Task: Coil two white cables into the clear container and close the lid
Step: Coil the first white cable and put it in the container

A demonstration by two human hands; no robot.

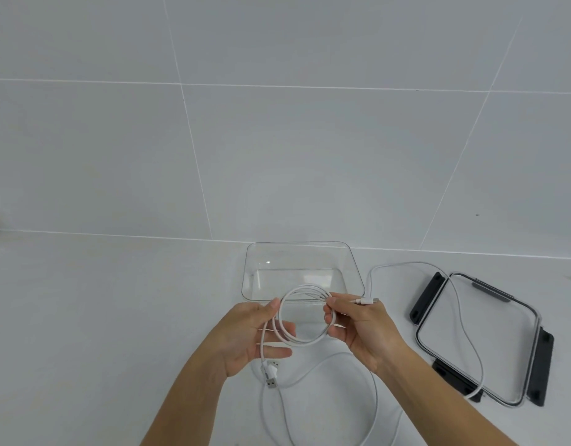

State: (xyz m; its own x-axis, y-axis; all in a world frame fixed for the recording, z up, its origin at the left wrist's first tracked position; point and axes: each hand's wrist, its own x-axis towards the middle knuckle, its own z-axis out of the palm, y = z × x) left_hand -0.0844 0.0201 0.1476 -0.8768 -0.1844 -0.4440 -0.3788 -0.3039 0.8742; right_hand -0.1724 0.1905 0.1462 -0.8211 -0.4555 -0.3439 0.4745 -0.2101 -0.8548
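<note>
Just above the counter (117, 317), in front of the open clear container (298, 242), the left hand (245, 336) and right hand (364, 329) each pinch one side of the coiled white cable (305, 288), which looks light, limp and springy, so best gripped where its loops bunch, while the second white cable (416, 262) lies slack across the lid (490, 317).
</note>
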